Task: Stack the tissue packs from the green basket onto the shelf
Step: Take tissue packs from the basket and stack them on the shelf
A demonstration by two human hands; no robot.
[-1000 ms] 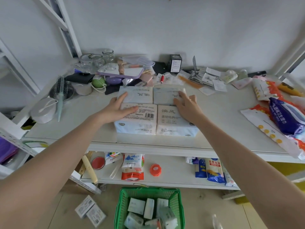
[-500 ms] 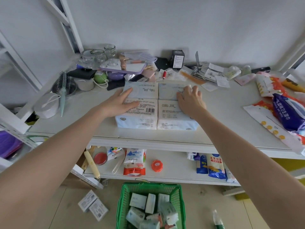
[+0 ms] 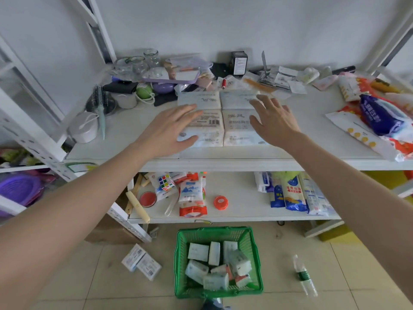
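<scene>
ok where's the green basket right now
In the head view, the green basket sits on the floor at bottom centre, below the shelf, between two small boxes and a plastic bottle.

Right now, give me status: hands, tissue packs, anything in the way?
Left hand, right hand open, empty, over tissue packs on shelf. More packs left in green basket. Nothing blocking.

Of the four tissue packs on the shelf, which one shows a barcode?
The front-left tissue pack, beside the left hand; the other three show no barcode.
</scene>
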